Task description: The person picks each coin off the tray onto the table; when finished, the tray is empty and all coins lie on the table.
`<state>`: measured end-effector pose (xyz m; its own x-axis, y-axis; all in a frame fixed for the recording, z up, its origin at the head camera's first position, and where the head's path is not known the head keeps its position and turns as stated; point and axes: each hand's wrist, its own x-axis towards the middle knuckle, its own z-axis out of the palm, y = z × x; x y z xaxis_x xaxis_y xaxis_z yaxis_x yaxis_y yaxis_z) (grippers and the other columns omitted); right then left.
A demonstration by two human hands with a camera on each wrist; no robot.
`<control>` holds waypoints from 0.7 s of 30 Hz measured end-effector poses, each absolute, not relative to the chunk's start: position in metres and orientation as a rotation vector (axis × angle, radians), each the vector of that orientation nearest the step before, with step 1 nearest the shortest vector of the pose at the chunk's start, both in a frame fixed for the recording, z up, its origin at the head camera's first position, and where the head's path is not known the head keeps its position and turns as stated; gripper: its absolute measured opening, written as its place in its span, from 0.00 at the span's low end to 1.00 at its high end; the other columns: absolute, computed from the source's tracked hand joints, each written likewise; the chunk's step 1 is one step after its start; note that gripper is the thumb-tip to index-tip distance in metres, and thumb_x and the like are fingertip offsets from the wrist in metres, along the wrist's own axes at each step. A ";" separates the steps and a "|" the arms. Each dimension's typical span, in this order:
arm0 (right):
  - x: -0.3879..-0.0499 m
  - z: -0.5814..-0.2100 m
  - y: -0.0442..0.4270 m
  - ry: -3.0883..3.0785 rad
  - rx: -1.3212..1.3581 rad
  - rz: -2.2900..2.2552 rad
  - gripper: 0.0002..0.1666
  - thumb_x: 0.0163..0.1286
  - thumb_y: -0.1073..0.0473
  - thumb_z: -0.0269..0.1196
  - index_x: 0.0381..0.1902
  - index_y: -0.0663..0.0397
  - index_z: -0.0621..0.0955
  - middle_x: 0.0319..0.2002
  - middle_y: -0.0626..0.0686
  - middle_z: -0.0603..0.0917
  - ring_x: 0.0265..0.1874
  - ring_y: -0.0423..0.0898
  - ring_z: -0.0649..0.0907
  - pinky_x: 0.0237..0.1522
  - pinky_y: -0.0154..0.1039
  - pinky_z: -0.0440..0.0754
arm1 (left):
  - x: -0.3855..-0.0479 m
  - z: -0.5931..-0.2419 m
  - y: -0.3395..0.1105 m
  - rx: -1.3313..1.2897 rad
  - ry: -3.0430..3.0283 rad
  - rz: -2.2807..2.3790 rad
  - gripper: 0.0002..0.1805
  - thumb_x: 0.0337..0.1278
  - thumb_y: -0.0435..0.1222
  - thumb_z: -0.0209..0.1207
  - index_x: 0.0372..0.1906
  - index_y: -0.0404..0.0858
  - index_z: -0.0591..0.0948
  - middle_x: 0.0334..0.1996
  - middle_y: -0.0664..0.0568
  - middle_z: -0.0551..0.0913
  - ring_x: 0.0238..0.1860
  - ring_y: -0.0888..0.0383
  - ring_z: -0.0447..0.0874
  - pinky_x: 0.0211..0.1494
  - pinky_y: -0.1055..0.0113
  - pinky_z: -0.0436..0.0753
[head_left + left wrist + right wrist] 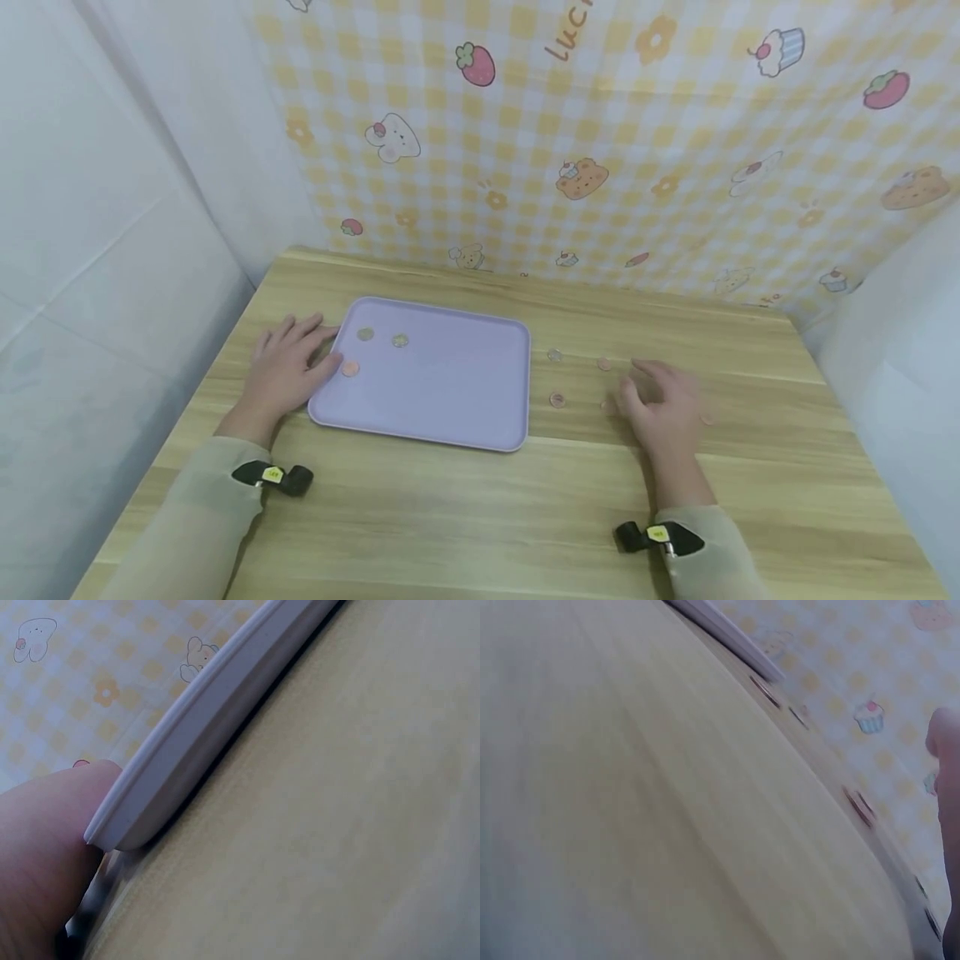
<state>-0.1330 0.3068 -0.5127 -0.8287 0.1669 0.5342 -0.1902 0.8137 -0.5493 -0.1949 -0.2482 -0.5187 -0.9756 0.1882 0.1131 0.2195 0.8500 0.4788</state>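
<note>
A shallow lilac tray [442, 375] lies on the wooden table. Inside it, toward the left, are a copper coin [350, 368] and two duller coins [400, 341]. My left hand [285, 371] rests at the tray's left edge, its thumb on the rim and its other fingers spread outside. My right hand [663, 408] is over the table to the right, fingers loosely bent, with nothing visible in it. Near its fingertips lie copper coins [604, 364], one partly blurred. Between hand and tray are a silvery coin [554, 355] and a brownish coin [557, 400].
Another copper coin [707, 418] lies right of my right hand. A yellow checked cloth [510, 150] hangs behind the wooden table [450, 517], with white drapes [112, 250] at the sides. Each sleeve carries a small black wrist camera [300, 481].
</note>
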 end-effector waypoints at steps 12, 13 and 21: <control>-0.167 -0.518 0.242 -2.286 0.298 0.897 0.21 0.62 0.54 0.66 0.47 0.65 0.89 0.46 0.63 0.89 0.51 0.65 0.80 0.55 0.59 0.76 | -0.192 -0.516 -0.247 -0.321 -2.973 -0.771 0.31 0.77 0.55 0.55 0.75 0.44 0.77 0.82 0.35 0.61 0.81 0.22 0.45 0.77 0.24 0.41; -0.169 -0.518 0.238 -2.264 0.312 0.902 0.21 0.62 0.54 0.67 0.46 0.65 0.89 0.44 0.63 0.89 0.49 0.64 0.81 0.53 0.59 0.76 | -0.192 -0.515 -0.246 -0.323 -2.973 -0.775 0.31 0.77 0.54 0.55 0.75 0.44 0.77 0.82 0.35 0.61 0.81 0.22 0.45 0.77 0.24 0.41; -0.181 -0.520 0.204 -2.188 0.402 0.894 0.21 0.62 0.52 0.66 0.43 0.64 0.90 0.42 0.63 0.89 0.45 0.65 0.83 0.53 0.59 0.77 | -0.193 -0.515 -0.248 -0.337 -2.956 -0.780 0.30 0.76 0.53 0.57 0.74 0.43 0.78 0.81 0.34 0.63 0.80 0.21 0.46 0.76 0.23 0.42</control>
